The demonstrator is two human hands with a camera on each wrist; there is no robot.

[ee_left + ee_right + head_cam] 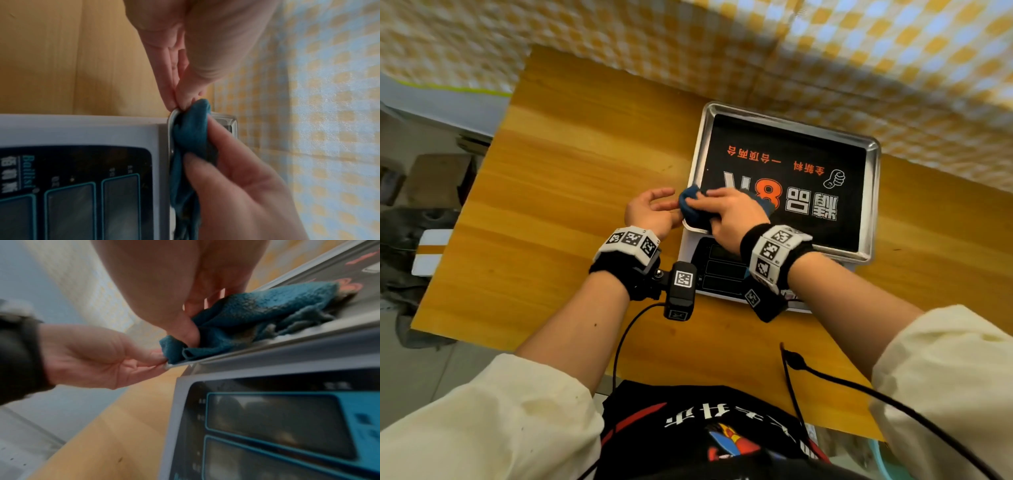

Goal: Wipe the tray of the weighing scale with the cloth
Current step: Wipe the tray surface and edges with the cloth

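Right hand pressing blue cloth into tray corner, left hand beside

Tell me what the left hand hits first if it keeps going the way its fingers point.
The left hand points at the near left corner of the tray. Its fingertips look to be already at the rim, beside the blue cloth, so rim and cloth come first.

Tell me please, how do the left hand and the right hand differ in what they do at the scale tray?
The right hand lies over the blue cloth and grips it on the tray; the left hand holds nothing.
The right hand is above the tray's near-left corner; the left hand stays beside it over the wooden table, fingertips at the tray rim and cloth edge.
Both wear black wristbands with markers.
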